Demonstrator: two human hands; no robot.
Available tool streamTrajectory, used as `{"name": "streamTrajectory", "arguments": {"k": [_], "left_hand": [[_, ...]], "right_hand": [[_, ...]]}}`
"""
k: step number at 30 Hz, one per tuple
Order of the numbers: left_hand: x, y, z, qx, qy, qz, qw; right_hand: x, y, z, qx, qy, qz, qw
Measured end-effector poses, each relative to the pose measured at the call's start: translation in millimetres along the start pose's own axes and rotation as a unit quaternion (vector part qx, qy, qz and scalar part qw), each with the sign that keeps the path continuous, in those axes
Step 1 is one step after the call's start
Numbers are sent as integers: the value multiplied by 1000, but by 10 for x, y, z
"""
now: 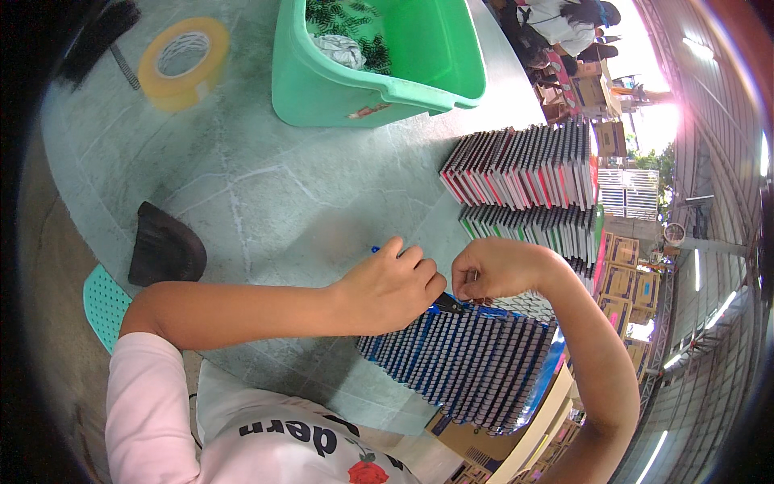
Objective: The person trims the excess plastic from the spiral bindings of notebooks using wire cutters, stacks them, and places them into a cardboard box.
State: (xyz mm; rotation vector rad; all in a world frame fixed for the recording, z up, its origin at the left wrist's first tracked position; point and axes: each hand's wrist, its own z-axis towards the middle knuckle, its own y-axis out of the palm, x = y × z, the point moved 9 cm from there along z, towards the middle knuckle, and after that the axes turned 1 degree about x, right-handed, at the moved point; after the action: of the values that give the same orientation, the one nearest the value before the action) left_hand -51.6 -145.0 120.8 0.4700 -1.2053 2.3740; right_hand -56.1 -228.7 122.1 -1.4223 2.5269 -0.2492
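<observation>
My left hand (391,290) is closed around a pair of pliers (448,303) with blue handles and dark jaws. The jaws point right, at the top edge of a stack of blue spiral-bound notebooks (451,363), whose coils face up. Just right of the jaws, my right hand (500,270) has its fingers curled in a pinch at the end of a coil. What sits between those fingertips is too small to make out. Part of the stack's upper edge is hidden by my hands.
Stacks of red-edged notebooks (524,165) and green-edged notebooks (532,230) stand beyond my right hand. A green bin (355,101) holds loose black coils. A tape roll (184,64) and a dark curved object (165,246) lie left. Cardboard boxes (621,278) and people are farther right.
</observation>
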Motion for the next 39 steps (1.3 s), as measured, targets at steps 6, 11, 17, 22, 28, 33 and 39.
{"name": "streamTrajectory", "arguments": {"k": [6,11,17,22,28,33,39], "left_hand": [[-102,170,-10,-55,-42,-88,994],[-84,72,-42,-41,-49,-77,995],[-80,-99,-19,-25,-51,-71,996],[-93,-35,-50,-42,-62,-75,994],[-90,-21,7,-17,-61,-61,996],[-59,-89,69,28,-39,-62,997],[-93,11,110,-31,-34,-79,996]], "right_hand": [[26,102,70,-43,-4,-58,997],[49,88,30,-33,14,-47,998],[9,110,70,-41,-4,-58,997],[37,129,54,-68,32,-18,997],[147,100,27,-44,54,76,995],[98,64,15,-44,46,42,997],[150,87,-27,-50,26,110,992]]}}
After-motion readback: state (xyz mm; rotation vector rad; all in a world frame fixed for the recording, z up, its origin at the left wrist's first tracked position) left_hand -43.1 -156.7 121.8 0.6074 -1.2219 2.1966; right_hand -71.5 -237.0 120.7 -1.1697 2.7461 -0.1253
